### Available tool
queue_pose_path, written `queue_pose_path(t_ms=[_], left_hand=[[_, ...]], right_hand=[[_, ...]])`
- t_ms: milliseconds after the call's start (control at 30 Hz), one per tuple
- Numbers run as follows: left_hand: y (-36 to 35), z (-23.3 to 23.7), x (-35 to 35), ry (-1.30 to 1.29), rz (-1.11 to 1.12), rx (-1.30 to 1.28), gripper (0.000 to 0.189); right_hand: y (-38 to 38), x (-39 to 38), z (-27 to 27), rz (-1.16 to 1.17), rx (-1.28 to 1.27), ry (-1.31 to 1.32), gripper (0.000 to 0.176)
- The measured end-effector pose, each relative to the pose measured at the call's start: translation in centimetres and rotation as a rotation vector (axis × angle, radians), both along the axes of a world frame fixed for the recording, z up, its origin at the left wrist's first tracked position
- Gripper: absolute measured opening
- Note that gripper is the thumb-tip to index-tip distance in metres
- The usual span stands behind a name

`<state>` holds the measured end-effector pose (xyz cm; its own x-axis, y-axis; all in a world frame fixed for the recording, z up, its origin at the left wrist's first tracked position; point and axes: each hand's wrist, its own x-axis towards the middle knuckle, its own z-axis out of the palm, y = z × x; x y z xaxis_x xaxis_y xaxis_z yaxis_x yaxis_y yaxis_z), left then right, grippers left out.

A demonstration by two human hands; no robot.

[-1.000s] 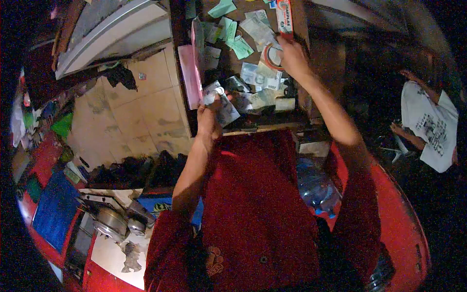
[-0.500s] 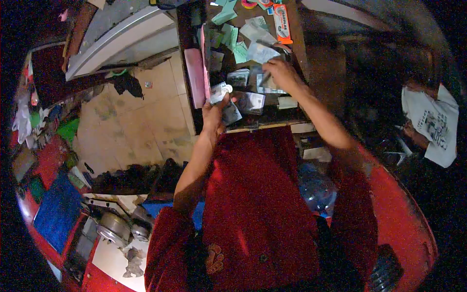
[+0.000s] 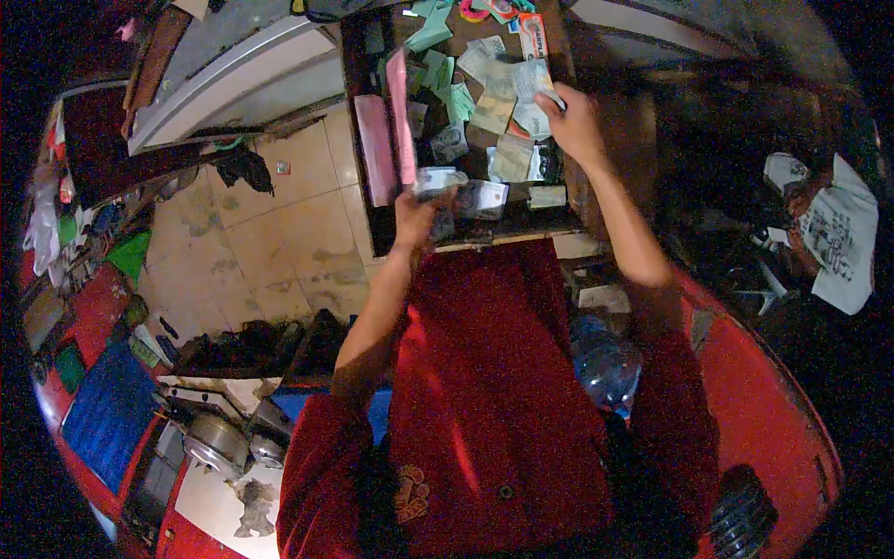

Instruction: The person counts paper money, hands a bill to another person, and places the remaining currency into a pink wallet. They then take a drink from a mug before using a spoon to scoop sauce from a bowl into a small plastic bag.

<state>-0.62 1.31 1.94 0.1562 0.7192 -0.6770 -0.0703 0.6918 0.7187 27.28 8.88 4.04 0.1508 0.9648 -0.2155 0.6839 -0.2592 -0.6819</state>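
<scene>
In an open wooden drawer (image 3: 568, 200), loose banknotes and papers lie spread out. My right hand (image 3: 579, 130) pinches a pale banknote (image 3: 533, 82) by its edge above the drawer's right side. Below it lie a yellowish banknote (image 3: 495, 110) and a brownish banknote (image 3: 512, 158). Near the front left of the drawer, my left hand (image 3: 415, 222) is closed around greyish banknotes (image 3: 438, 180), smeared by motion. A pink paper pad (image 3: 400, 121) stands upright just beyond it. Close to its fingers lies a bluish-white note (image 3: 489, 198).
An orange-and-white box (image 3: 533, 37) and green slips (image 3: 458, 102) lie further back in the drawer. To the right, a person's hand (image 3: 799, 200) shows beside white printed cloth (image 3: 843, 242). Tiled floor (image 3: 270, 224) and a metal pot (image 3: 216, 443) are on the left.
My right hand has moved right and slightly up, lifting a banknote; more notes beneath now show. My left hand has shifted slightly, and the round pale item on its notes is no longer distinct.
</scene>
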Motion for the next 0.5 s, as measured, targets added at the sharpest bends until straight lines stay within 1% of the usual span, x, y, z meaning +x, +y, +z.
queue_pose_path(t_ms=[33,67,100,133,167,233,267,300,333,367,433,467,500], left_hand=[[-0.7,-1.5,0.0,0.000,0.001,0.002,0.017],[-1.7,-3.8,0.1,-0.031,0.003,0.184,0.017],[-1.4,-3.3,0.7,-0.060,0.005,0.365,0.018],[-2.1,-2.1,0.5,-0.478,0.235,0.198,0.019],[-2.1,-1.7,0.2,-0.478,0.234,0.201,0.019],[-1.8,-1.0,-0.6,-0.084,-0.026,0.324,0.022],[-1.6,-0.9,-1.1,-0.083,-0.027,0.323,0.022],[-1.3,-0.8,-1.7,0.060,0.038,0.290,0.024],[-1.1,-0.8,-2.3,0.205,0.102,0.252,0.026],[0.8,2.6,-2.4,0.318,0.018,-0.001,0.029],[0.9,0.6,-4.2,0.192,0.220,0.076,0.028],[1.5,1.2,-4.4,0.013,0.353,-0.056,0.029],[2.0,2.2,-4.1,0.015,0.355,-0.053,0.029]], right_hand=[[-0.4,0.6,-1.2,0.001,0.002,0.000,0.026],[-1.0,1.3,-3.5,-0.018,0.115,-0.025,0.025],[-1.0,1.2,-4.0,-0.037,0.227,-0.049,0.025],[-1.4,1.3,-4.3,-0.037,0.230,-0.048,0.025],[-2.0,0.9,-2.9,-0.076,0.190,-0.022,0.024],[-2.7,0.6,-0.8,-0.116,0.154,0.004,0.023],[-3.0,0.6,-0.2,-0.119,0.129,0.036,0.023],[-3.2,0.6,0.1,-0.124,0.104,0.069,0.023],[-3.4,0.7,-0.1,-0.125,0.100,0.072,0.023],[-3.8,0.8,-0.3,-0.121,0.081,0.045,0.022],[-4.1,0.5,0.1,-0.116,0.064,0.019,0.021],[-4.5,0.0,0.6,-0.112,0.078,0.071,0.019],[-4.7,-0.3,1.1,-0.106,0.095,0.124,0.018]])
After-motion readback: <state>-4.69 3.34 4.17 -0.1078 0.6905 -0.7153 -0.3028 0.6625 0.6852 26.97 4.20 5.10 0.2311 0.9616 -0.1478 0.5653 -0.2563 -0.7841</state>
